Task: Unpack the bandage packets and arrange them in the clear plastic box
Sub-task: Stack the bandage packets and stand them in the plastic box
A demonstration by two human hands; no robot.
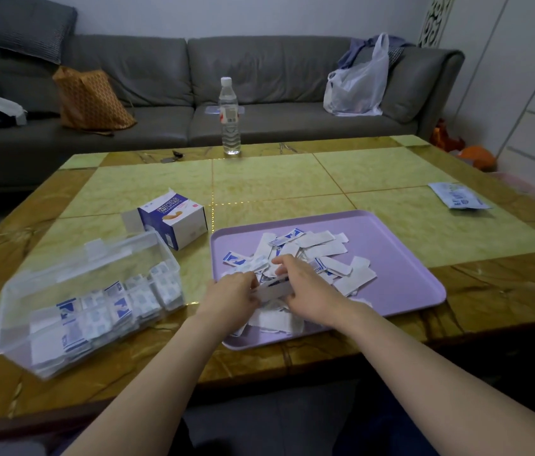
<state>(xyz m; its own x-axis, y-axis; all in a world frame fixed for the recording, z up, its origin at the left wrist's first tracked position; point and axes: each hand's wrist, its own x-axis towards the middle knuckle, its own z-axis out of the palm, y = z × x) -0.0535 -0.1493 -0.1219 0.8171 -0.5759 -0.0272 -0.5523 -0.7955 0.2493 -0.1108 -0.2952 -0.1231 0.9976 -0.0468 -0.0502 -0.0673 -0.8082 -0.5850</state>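
White-and-blue paper bandage packets pinched as a small stack between curled fingers of left hand and right hand over lilac plastic tray; clear plastic box left of both, nearer left hand, long axis slanting away rightward.

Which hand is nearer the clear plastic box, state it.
Left. The left hand sits at the tray's left edge, toward the clear plastic box; the right hand lies farther right over the packets.
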